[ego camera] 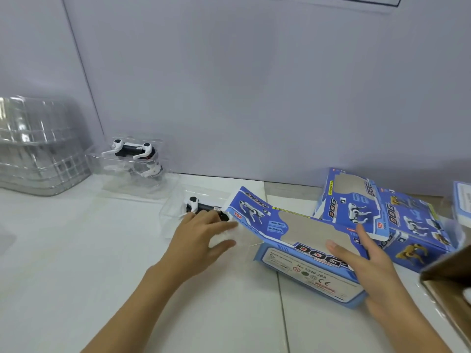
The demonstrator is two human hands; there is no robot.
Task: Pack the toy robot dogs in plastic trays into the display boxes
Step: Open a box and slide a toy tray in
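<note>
Head view: left hand lies flat, fingers straight, pushing the tray with its dog into the box mouth at about 10 o'clock of the box. Right hand is open too, palm steadying the box's 3 o'clock side. The tray looks like thin clear plastic, light, flexy and slick, so I'd push on its rim, not the dog. The box is glossy card with a window and creases easily. 1 more trayed dog sits at 10 o'clock by the wall.
</note>
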